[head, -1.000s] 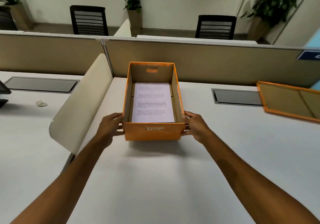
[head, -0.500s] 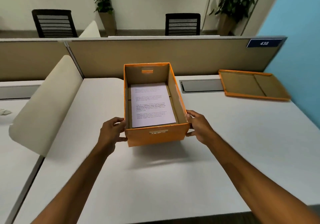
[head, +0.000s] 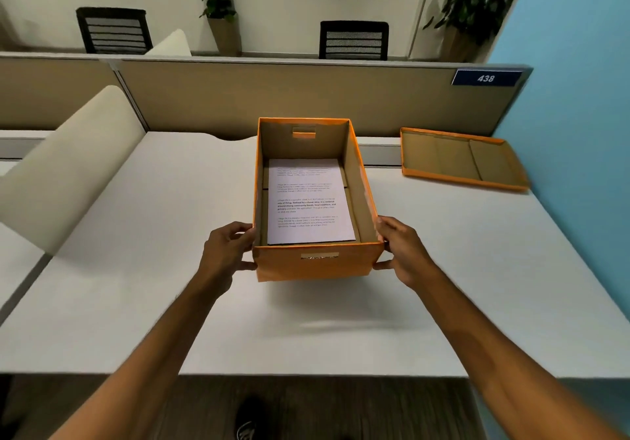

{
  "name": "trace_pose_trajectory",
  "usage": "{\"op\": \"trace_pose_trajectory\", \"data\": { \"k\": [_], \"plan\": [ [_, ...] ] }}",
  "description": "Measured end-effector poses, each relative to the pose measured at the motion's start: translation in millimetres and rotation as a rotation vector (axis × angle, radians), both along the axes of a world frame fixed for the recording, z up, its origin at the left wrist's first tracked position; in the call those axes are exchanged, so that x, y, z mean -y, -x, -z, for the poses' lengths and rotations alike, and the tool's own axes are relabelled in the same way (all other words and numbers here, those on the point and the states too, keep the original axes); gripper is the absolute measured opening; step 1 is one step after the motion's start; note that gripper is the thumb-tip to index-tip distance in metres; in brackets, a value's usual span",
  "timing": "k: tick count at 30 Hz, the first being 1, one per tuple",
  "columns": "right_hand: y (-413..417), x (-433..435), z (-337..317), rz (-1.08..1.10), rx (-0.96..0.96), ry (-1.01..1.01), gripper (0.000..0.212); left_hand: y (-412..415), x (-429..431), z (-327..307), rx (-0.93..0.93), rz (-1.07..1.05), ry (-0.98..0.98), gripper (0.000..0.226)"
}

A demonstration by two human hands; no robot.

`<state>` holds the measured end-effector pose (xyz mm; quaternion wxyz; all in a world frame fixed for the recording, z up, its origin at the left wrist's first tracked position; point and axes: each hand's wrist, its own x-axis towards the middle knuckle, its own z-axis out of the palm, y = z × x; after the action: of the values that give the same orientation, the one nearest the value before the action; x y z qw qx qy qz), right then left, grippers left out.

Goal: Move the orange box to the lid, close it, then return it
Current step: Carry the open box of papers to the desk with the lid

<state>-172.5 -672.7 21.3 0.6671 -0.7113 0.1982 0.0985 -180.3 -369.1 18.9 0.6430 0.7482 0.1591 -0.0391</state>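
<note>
Open orange cardboard box (head: 315,266) sits at frame centre, held off the white desk top (head: 143,269); soft shadow under it, lower centre. Left hand (head: 226,255) clamped on the box's left near corner, thumb low on the side, fingers curled onto the upper edge. Right hand (head: 404,252) clamped on the right near corner, same grip mirrored. Both forearms run in from the bottom corners of the frame.

Inside the box: a white printed paper sheet (head: 308,201) lying flat on the brown cardboard floor, text blurred, not readable. Handle cut-out visible in the far wall and another on the near orange face.

Flat orange-rimmed cardboard lid (head: 460,158) lies inner side up at right of frame, on the desk near the back edge, well apart from the box. Not touching it.

Beige fabric partition panel (head: 272,95) runs across the upper half behind the desk; blue number plate reading 438 (head: 485,78) at its upper right. Cream curved side divider (head: 71,163) at left of frame. Light blue wall (head: 579,99) down the right edge.

Beyond the partition: two black mesh-back chairs (head: 114,30), upper left and upper centre, and two potted green plants (head: 218,3), upper centre and upper right.

Dark shoe (head: 247,419) on the floor at bottom centre, below the desk edge.
</note>
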Motion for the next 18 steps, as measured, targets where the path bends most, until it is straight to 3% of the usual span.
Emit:
{"op": "trace_pose_trajectory", "data": {
  "k": [18],
  "plan": [
    [80, 96, 26, 0.062, -0.041, 0.045, 0.036, 68, 94, 16, -0.113, 0.025, -0.05, 0.028]
  ]
}}
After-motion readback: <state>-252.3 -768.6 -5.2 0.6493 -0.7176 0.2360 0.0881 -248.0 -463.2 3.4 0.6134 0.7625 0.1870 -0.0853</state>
